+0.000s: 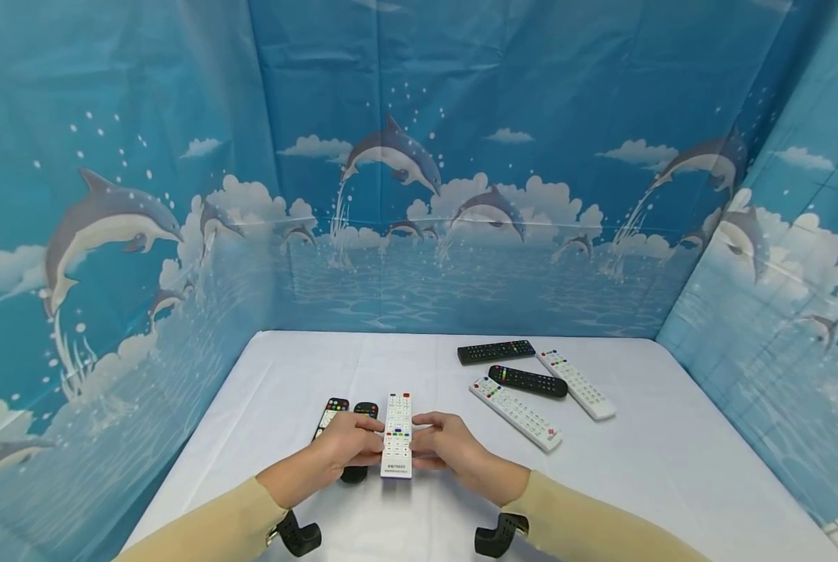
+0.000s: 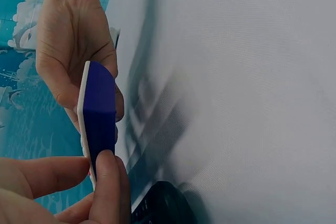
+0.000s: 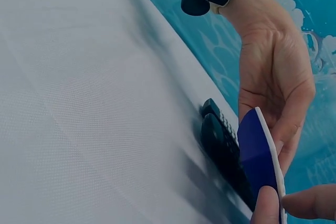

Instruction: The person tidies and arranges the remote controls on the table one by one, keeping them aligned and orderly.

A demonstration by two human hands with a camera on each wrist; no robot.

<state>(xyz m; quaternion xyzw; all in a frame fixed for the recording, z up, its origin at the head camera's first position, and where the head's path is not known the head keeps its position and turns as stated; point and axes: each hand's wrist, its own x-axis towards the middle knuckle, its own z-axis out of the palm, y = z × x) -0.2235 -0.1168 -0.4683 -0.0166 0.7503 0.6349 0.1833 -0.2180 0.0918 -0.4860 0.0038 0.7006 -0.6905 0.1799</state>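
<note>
A white remote control (image 1: 397, 429) with a dark blue underside (image 2: 100, 103) is held upright-facing above the table, buttons up. My left hand (image 1: 349, 442) pinches its left edge between thumb and fingers. On the opposite edge, the thumb and fingers of my right hand (image 1: 454, 449) grip it too. Beneath and beside the left hand lie a black remote (image 1: 354, 474) and a black remote with pale keys (image 1: 335, 406), both partly covered by that hand. The held remote's shadow falls on the cloth in the left wrist view.
Right of centre lie a black remote (image 1: 496, 352), a rounded black remote (image 1: 528, 381), a white remote (image 1: 517, 414) and another white remote (image 1: 577, 385). A white cloth covers the table (image 1: 637, 484). Dolphin-printed blue curtains (image 1: 461, 289) stand around its back and sides.
</note>
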